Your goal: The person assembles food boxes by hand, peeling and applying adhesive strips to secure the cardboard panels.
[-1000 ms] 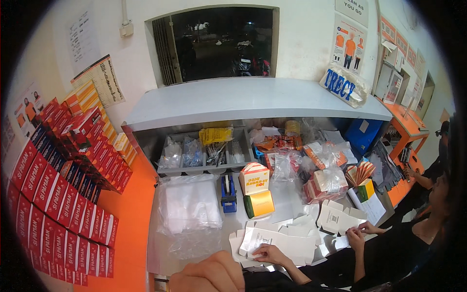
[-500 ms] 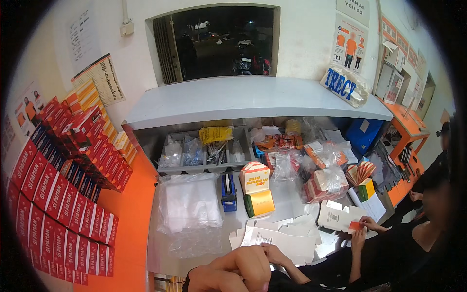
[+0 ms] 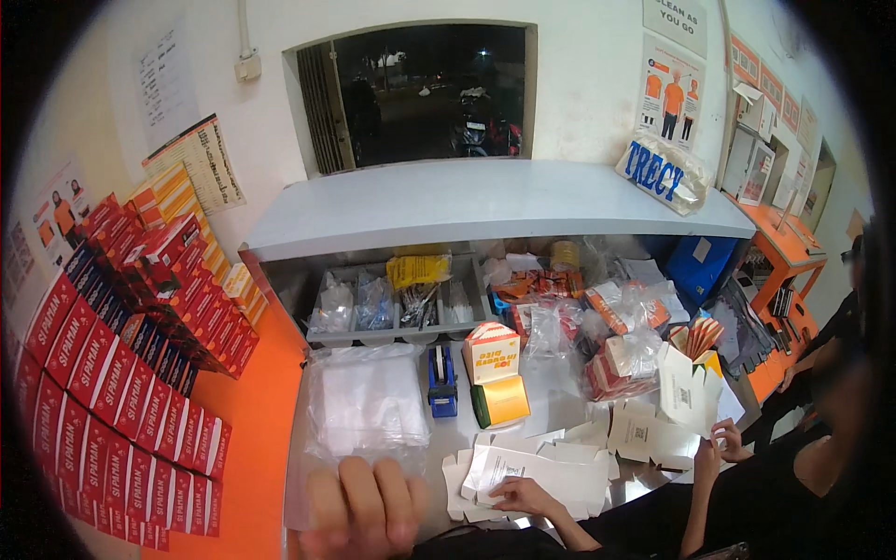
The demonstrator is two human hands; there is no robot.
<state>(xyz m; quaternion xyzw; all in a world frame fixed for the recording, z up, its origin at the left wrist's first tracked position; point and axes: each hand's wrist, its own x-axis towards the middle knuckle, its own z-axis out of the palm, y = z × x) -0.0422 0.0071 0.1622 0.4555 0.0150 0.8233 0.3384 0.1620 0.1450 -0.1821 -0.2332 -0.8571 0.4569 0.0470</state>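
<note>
Shift left hand leftward since half a second ago, out from in front of right hand, to overlap in view the near edge of one pile of clear bags. Hold its fingers curled in a loose fist, blurred and close to the camera; cannot tell of anything inside. Keep right hand on the flat cartons, fingers bent on the top one; cannot tell a pinch from a mere press. See these white cartons overlapping on the metal table, too jumbled for a sure count. Find two more to the right: one lying carton and one raised carton, now upright near two co-worker's hands. Count behind these one blue tape dispenser, one open box in yellow and green, one grey tray with four sections, one yellow packet and one blue folder. Note one white bag on one grey shelf, and at far left red boxes beyond sure counting.
</note>
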